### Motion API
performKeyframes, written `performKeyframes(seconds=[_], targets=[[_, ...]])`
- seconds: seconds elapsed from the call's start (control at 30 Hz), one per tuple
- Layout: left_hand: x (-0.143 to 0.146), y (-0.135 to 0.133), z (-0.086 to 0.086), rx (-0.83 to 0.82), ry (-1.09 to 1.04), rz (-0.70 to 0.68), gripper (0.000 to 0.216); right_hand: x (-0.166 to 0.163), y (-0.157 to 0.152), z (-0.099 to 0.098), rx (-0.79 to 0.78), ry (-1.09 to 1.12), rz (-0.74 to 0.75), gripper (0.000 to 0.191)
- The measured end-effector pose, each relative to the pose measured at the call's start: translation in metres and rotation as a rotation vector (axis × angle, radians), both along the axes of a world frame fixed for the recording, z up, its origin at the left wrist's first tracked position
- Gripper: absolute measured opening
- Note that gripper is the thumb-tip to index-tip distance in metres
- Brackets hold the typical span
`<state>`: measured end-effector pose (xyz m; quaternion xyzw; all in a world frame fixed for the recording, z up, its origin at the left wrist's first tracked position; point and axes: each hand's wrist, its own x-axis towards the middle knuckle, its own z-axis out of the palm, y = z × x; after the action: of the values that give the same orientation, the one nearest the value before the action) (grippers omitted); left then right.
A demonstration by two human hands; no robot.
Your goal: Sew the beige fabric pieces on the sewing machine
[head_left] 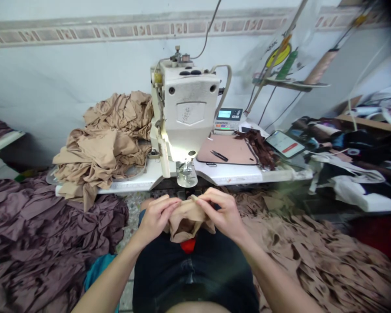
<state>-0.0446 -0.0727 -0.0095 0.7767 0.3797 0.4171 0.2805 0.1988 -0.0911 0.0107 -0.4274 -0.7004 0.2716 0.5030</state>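
A small tan fabric piece (185, 221) is bunched between both hands just above my lap. My left hand (157, 216) pinches its left edge and my right hand (224, 213) pinches its top right edge, fingertips nearly meeting. Directly ahead stands a white sewing machine (185, 108) with its presser foot (186, 170) lit, a short way beyond my fingers. A red patch (188, 246) shows under the fabric on my dark shorts.
A heap of tan cloth (107, 139) lies on the machine table's left. Snips (219, 155) rest on a pink mat (228, 150), by dark scraps (260, 145) and a phone (285, 144). Purple-brown fabric (35, 234) piles on the floor left, tan pieces (313, 252) right.
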Motion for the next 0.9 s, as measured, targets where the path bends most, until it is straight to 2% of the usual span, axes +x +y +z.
performKeyframes(seconds=[0.13,0.27,0.5,0.67,0.9], targets=[[0.009,0.012,0.011,-0.120,-0.072,0.033,0.028,-0.001,0.019,-0.003,-0.022,0.063,-0.087,0.026],[0.019,0.025,0.022,-0.263,-0.141,0.124,0.027,-0.001,0.036,-0.008,-0.123,0.169,-0.151,0.029],[0.032,0.040,0.035,-0.324,-0.222,0.294,0.030,0.001,0.053,-0.008,-0.292,0.367,-0.106,0.035],[0.041,0.051,0.035,-0.367,-0.365,0.296,0.035,0.000,0.065,-0.012,-0.277,0.402,-0.142,0.040],[0.049,0.069,0.031,-0.395,-0.439,0.255,0.036,0.001,0.075,-0.010,-0.232,0.444,-0.211,0.042]])
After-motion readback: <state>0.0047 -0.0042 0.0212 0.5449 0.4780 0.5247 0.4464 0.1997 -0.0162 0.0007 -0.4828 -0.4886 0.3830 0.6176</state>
